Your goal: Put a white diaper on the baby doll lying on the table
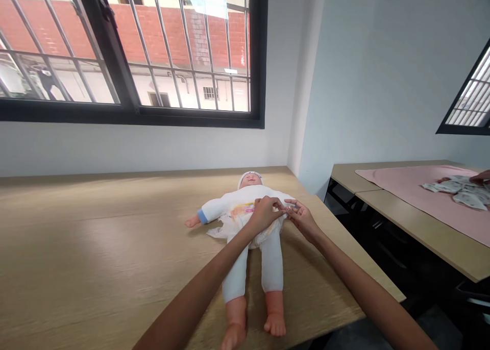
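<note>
A baby doll [250, 192] in a white outfit and a cap lies on its back on the wooden table [115, 248], feet toward me. Around its hips is a white diaper [239, 211] with a coloured print on the front. One loose flap of the diaper spreads out on the left side. My left hand [267, 212] is closed in a pinch at the diaper's right edge. Close against it, my right hand [302, 220] has thumb and fingertips together at the same edge. The bit of diaper between the fingertips is mostly hidden.
A second table [417, 238] stands to the right across a gap, bearing a pink cloth [398, 179] and patterned baby clothes [459, 189]. Another person's hand [480, 177] reaches over those clothes. Behind my table are a wall and a barred window [184, 118].
</note>
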A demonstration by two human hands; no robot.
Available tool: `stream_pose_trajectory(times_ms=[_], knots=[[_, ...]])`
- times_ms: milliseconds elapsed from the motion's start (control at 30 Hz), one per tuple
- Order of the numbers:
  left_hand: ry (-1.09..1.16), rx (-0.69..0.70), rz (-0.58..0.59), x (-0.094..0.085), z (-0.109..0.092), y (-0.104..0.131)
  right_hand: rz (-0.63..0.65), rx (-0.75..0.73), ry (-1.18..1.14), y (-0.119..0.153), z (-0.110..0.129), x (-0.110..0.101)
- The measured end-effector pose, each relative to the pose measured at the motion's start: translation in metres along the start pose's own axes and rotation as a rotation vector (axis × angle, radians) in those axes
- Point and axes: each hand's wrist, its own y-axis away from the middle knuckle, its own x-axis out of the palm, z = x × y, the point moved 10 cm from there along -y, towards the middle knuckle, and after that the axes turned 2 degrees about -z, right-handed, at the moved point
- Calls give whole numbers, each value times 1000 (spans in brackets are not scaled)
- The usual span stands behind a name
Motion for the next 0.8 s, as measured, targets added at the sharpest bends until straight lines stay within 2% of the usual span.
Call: stream_pose_trajectory(times_ms=[233,467,567,633,700,733,767,800], knots=[[-10,-12,30,0,0,0,8,-9,9,1,1,1],[-158,28,5,0,-6,2,5,8,21,-3,-8,0],[-168,60,-9,0,-8,2,6,-53,124,0,6,4],[-172,61,-19,-1,-6,2,-42,-274,316,14,43,7],[-202,40,-22,-2,0,1,-166,-696,582,51,100,18],[-221,32,-18,-2,2,1,-224,-942,697,80,126,29],[-238,28,-15,-2,4,1,-206,-1153,796,109,143,48],[-241,31,-15,-2,5,2,-127,-1330,870,134,151,69]])
